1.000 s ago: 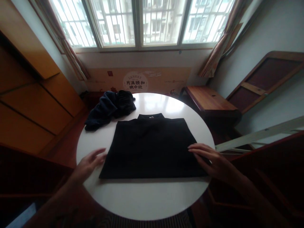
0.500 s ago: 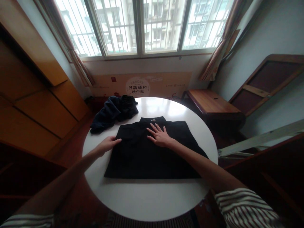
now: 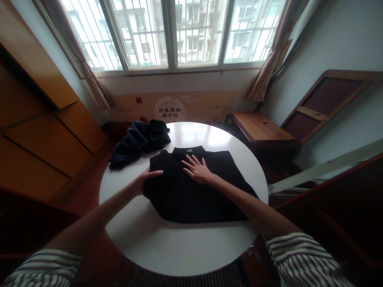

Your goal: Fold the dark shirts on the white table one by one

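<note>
A black collared garment, which looks like a shirt [image 3: 191, 199], lies on the round white table [image 3: 185, 247], its collar with a small pale label toward the window. At its left edge my left hand [image 3: 147, 178] grips the cloth, thumb on top and the other fingers hidden underneath. That side is lifted and bends inward. My right hand [image 3: 198, 170] rests flat on the shirt just below the collar, fingers spread.
A crumpled dark garment [image 3: 139, 142] lies at the table's back left. Beyond the table stand a low wooden bench [image 3: 261, 126] on the right and a printed cardboard panel [image 3: 206, 104] under the window. Wooden cabinets [image 3: 44, 147] line the left.
My left hand has taken hold of the shirt's left edge and raised it inward, so the near left corner is drawn in. My right hand stays on the cloth. The view has shifted slightly.
</note>
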Available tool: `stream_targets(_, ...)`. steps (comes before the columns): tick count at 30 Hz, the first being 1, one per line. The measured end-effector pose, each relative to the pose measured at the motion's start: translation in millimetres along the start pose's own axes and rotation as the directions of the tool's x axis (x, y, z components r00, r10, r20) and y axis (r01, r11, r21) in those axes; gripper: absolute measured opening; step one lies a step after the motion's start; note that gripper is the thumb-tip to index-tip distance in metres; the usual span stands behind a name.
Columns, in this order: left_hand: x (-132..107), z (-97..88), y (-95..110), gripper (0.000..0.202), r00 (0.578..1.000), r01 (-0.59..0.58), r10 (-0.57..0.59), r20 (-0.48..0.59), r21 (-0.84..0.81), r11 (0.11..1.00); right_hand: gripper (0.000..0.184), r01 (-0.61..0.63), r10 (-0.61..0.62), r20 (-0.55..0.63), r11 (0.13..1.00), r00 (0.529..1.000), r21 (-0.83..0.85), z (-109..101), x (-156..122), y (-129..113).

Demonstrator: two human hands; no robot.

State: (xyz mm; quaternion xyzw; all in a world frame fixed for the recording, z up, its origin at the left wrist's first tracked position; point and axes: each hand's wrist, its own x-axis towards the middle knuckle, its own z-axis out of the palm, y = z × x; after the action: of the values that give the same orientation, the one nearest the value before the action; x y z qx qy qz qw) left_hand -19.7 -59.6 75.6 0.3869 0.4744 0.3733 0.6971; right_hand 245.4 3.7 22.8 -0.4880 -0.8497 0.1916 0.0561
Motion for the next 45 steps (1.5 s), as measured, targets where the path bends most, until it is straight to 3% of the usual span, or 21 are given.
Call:
stream_targets(3, 13.1, 36.5, 10.4, 0.081, 0.99, -0.072, 0.071, 0.119, 0.005, 0.997, 0.059, -0.013, 0.053, -0.09, 0.92, 0.995, 0.391, -13.8, -1.4, -2.3)
stream_targets(5, 27.0, 69.6, 18.6, 0.082, 0.967, -0.119, 0.12, 0.225, -0.018, 0.993, 0.066, 0.018, 0.098, -0.142, 0.763, 0.985, 0.646, -27.5, -6.3, -2.5)
stream_targets(7, 43.6, 108.6, 23.3, 0.082, 0.944, -0.168, 0.175, 0.282, -0.049, 0.985, 0.078, 0.039, 0.129, -0.133, 0.553, 0.983, 0.832, -42.5, -15.3, 1.5)
stream_targets(10, 68.8, 169.2, 19.7, 0.081, 0.949, -0.191, 0.188, 0.252, -0.012, 0.982, 0.089, 0.012, 0.212, -0.064, 0.239, 0.975, 0.971, -63.0, -34.6, 19.4)
stream_targets(12, 81.5, 202.1, 11.1, 0.079, 0.949, -0.177, 0.159, 0.271, 0.046, 0.983, 0.087, -0.045, 0.302, -0.004, 0.157, 0.953, 0.987, -73.0, -49.3, 37.0)
stream_targets(14, 88.3, 222.4, -1.1, 0.074, 0.923, -0.204, 0.156, 0.353, 0.105, 0.973, 0.078, -0.088, 0.369, 0.038, 0.119, 0.929, 0.989, -78.8, -63.4, 54.7)
stream_targets(17, 85.6, 226.6, -26.5, 0.083, 0.852, -0.411, 0.251, 0.459, 0.292, 0.864, 0.053, -0.087, 0.414, 0.03, 0.118, 0.91, 0.989, -80.0, -79.4, 74.9)
stream_targets(19, 76.9, 218.5, -47.6, 0.1, 0.813, -0.55, 0.315, 0.489, 0.47, 0.69, 0.043, -0.101, 0.421, 0.038, 0.128, 0.906, 0.987, -77.0, -84.8, 83.6)
stream_targets(21, 66.7, 210.1, -68.6, 0.112, 0.794, -0.605, 0.33, 0.511, 0.612, 0.509, 0.055, -0.142, 0.431, 0.066, 0.147, 0.9, 0.979, -72.7, -85.5, 89.5)
stream_targets(23, 59.0, 206.1, -85.1, 0.113, 0.785, -0.619, 0.317, 0.532, 0.679, 0.394, 0.07, -0.186, 0.463, 0.081, 0.186, 0.883, 0.965, -68.9, -82.6, 93.3)
stream_targets(26, 54.9, 209.9, -95.7, 0.096, 0.734, -0.679, 0.319, 0.6, 0.654, 0.334, 0.071, -0.199, 0.515, 0.052, 0.235, 0.856, 0.952, -67.5, -78.0, 95.6)
stream_targets(31, 45.9, 226.7, -87.6, 0.068, 0.544, -0.839, 0.386, 0.745, 0.473, 0.268, 0.065, -0.086, 0.483, -0.028, 0.211, 0.875, 0.974, -76.8, -87.9, 96.9)
stream_targets(33, 37.7, 233.3, -86.2, 0.064, 0.507, -0.862, 0.395, 0.766, 0.458, 0.218, 0.064, -0.06, 0.466, -0.042, 0.202, 0.884, 0.978, -79.1, -95.8, 97.7)
stream_targets(35, 30.7, 238.8, -90.5, 0.069, 0.54, -0.83, 0.415, 0.732, 0.546, 0.117, 0.062, -0.097, 0.493, -0.006, 0.182, 0.87, 0.979, -78.2, -102.6, 98.3)
stream_targets(37, 27.6, 242.6, -100.1, 0.082, 0.614, -0.735, 0.414, 0.671, 0.677, -0.007, 0.059, -0.156, 0.544, 0.044, 0.161, 0.838, 0.974, -75.3, -107.8, 98.5)
stream_targets(39, 28.8, 244.8, -111.1, 0.084, 0.671, -0.653, 0.376, 0.639, 0.75, -0.109, 0.062, -0.198, 0.582, 0.069, 0.161, 0.811, 0.967, -72.5, -112.9, 97.7)
stream_targets(42, 33.7, 246.2, -121.2, 0.074, 0.678, -0.649, 0.297, 0.673, 0.737, -0.188, 0.09, -0.223, 0.581, 0.069, 0.197, 0.811, 0.955, -71.3, -122.9, 93.6)
stream_targets(45, 33.0, 244.6, -119.9, 0.076, 0.668, -0.649, 0.276, 0.691, 0.723, -0.238, 0.117, -0.226, 0.553, 0.048, 0.259, 0.832, 0.939, -72.2, -133.3, 88.2)
